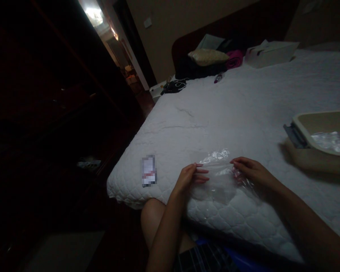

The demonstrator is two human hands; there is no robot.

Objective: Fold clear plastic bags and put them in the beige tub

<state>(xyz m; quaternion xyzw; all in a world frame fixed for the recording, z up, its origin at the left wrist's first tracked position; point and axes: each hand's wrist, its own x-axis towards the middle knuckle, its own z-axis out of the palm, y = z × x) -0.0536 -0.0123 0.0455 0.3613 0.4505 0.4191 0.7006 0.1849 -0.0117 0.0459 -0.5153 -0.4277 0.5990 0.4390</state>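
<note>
A clear plastic bag point(215, 181) is stretched between my two hands, just over the near edge of the white quilted mattress point(170, 143). My left hand point(191, 176) pinches its left side between thumb and forefinger, while the other fingers reach out behind the film. On the right side, my right hand point(246, 170) has its fingers closed on the bag, and crumpled film hangs below them. Something pinkish shows through the film by the right fingers, too blurred to name. A small pixelated flat object point(149, 170) lies on the mattress left of my left hand.
A beige bin point(300, 155) with a grey handle stands at the right, clear plastic inside. Farther back are a white box point(272, 53), a pink roll point(234, 59), a pillow point(208, 56) and dark cables point(174, 86). The bed's left edge drops to a dark floor.
</note>
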